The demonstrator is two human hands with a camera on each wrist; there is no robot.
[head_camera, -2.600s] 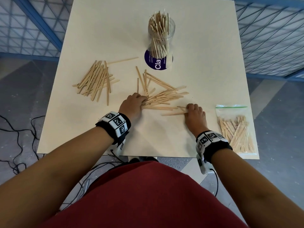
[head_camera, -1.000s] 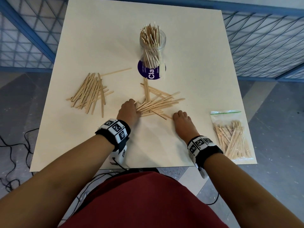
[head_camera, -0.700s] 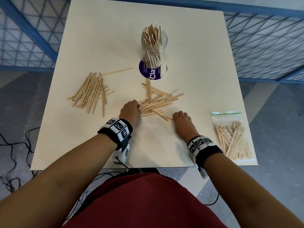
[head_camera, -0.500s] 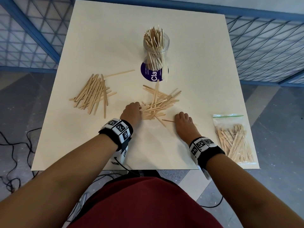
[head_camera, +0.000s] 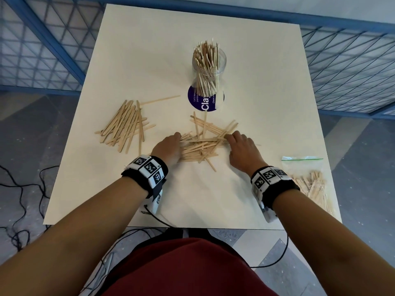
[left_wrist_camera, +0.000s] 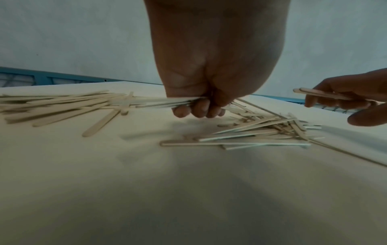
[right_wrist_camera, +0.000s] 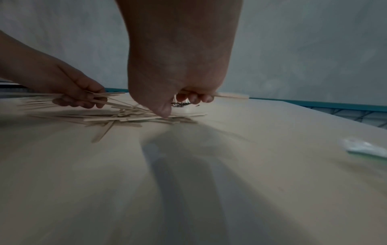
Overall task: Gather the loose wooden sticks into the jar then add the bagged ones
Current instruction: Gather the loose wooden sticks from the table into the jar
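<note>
A clear jar (head_camera: 209,69) with a purple label stands at the table's middle back, packed with upright wooden sticks. In front of it lies a loose heap of sticks (head_camera: 203,144). My left hand (head_camera: 167,147) sits at the heap's left end and grips a few sticks (left_wrist_camera: 167,102) in its curled fingers. My right hand (head_camera: 241,148) is at the heap's right end, its fingers curled round a couple of sticks (right_wrist_camera: 230,95) and its thumb tip pressing on the heap (right_wrist_camera: 146,117). A second heap of sticks (head_camera: 126,127) lies to the left. A clear zip bag of sticks (head_camera: 310,180) rests at the front right.
The cream table (head_camera: 256,189) ends just in front of my wrists. Blue mesh fencing (head_camera: 352,67) surrounds it at the back and sides. Black cables (head_camera: 19,184) trail over the grey floor at the left.
My right hand has moved forward from the heap's near edge to its right end and taken hold of sticks. The heap is pushed tighter. My left hand has stayed at the left end.
</note>
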